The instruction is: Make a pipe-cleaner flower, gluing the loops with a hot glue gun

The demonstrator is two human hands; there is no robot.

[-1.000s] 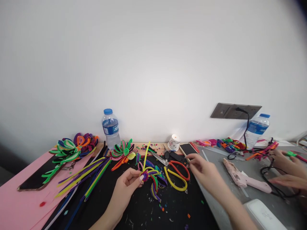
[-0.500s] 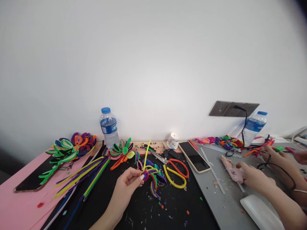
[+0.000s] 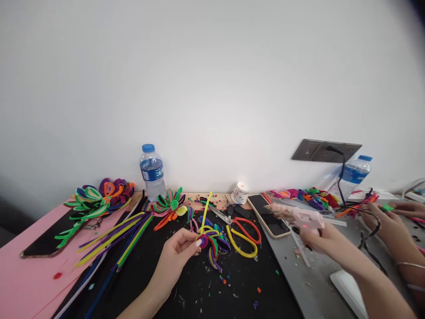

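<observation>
The left hand (image 3: 174, 257) pinches the coiled centre of a pipe-cleaner flower (image 3: 209, 237) between thumb and fingertips, the fingers closed firmly on it, and holds it low over the black mat (image 3: 206, 292), just left of the scissors (image 3: 241, 237) with red and yellow handles. The right hand (image 3: 320, 241) is wrapped around the grip of a pink glue gun (image 3: 295, 215), lifted off the grey board (image 3: 299, 283), with the nozzle pointing left over the phone (image 3: 268, 215) and well apart from the flower. The step in hand appears to be gluing at the flower's centre. To do it well, keep the left pinch on the coil's edge so the fingertips stay out of the nozzle's path, and turn the joint to be glued upward, toward the gun. Bring the nozzle across the phone and scissors without letting it drip on either; any dwell over the phone risks a drop on the screen. The black cord (image 3: 368, 232) trails to the right near another person's hand (image 3: 387, 226); allow slack so that it does not tug the gun off line. Touch the nozzle lightly to the joint, release a small bead, and hold the loops steady until the glue sets. Loose pipe cleaners (image 3: 119, 241) lie to the left on the mat.
</observation>
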